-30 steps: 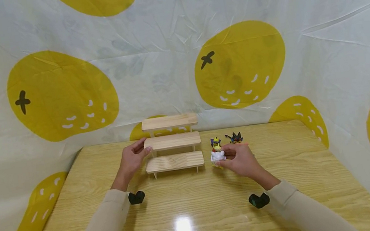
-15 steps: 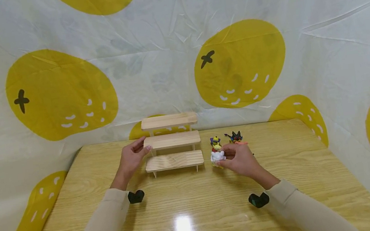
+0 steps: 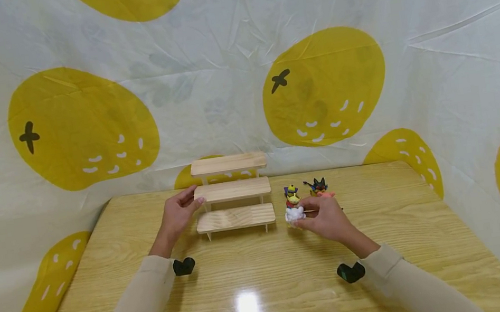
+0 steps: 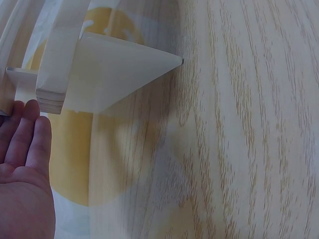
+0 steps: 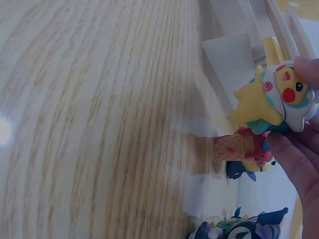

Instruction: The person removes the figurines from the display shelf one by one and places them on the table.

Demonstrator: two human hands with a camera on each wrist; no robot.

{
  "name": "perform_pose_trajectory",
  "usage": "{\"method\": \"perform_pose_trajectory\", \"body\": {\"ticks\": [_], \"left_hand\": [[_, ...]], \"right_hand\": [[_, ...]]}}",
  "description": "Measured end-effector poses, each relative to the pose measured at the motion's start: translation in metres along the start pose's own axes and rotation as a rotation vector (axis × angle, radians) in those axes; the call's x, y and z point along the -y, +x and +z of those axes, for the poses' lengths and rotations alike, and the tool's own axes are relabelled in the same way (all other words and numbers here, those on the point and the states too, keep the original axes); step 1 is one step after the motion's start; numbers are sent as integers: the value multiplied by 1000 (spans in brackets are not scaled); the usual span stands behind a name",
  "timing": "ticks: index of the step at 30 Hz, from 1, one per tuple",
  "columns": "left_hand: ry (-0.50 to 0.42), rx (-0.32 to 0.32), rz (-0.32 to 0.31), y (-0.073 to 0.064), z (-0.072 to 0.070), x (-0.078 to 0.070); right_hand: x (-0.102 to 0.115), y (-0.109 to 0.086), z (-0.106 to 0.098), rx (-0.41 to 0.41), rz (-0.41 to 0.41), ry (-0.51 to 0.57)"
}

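Observation:
A small yellow figurine with a white hood [image 5: 259, 102] and red cheeks is pinched between the thumb and fingers of my right hand [image 3: 328, 217], held over the table just right of the shelf. At the left end of a three-tier wooden display shelf [image 3: 236, 217], my left hand [image 3: 177, 219] grips the middle tier, thumb at the front and fingers at its end. The left wrist view shows straight fingers [image 4: 37, 149] against the board ends; the thumb is hidden there. Behind the held figurine stands another with a purple and yellow top [image 3: 291, 191], partly covered.
A dark, pointed-eared figurine [image 3: 318, 184] stands farther back, with a pinkish-orange one [image 3: 326, 194] beside it, partly behind the right hand. In the right wrist view a pink figurine on a waffle-patterned base [image 5: 239, 146] shows below the held one. Patterned cloth [image 3: 209, 103] walls the table's back and sides.
My right hand has shifted very slightly with the figurine, which has dipped a little; more of the figurine behind it shows. The left hand and the shelf stay in place.

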State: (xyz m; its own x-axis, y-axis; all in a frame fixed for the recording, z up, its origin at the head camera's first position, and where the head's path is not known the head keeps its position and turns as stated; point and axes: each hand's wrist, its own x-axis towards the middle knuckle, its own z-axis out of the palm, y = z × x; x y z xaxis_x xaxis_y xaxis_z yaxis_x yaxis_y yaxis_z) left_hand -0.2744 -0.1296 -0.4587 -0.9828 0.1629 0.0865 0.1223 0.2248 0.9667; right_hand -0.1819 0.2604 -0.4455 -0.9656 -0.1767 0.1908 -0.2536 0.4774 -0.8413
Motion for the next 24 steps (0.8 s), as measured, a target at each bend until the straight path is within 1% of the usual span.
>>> {"method": "perform_pose_trajectory", "body": {"ticks": [8, 16, 21, 24], "left_hand": [[8, 2, -2, 0, 0, -1], [-8, 8, -6, 0, -1, -2], [-3, 9, -14, 0, -1, -1], [-3, 11, -8, 0, 0, -1]], "right_hand": [[-3, 0, 2, 16, -18, -5], [-8, 0, 3, 25, 15, -4], [-8, -1, 4, 31, 32, -11], [-8, -1, 5, 36, 37, -20]]}}
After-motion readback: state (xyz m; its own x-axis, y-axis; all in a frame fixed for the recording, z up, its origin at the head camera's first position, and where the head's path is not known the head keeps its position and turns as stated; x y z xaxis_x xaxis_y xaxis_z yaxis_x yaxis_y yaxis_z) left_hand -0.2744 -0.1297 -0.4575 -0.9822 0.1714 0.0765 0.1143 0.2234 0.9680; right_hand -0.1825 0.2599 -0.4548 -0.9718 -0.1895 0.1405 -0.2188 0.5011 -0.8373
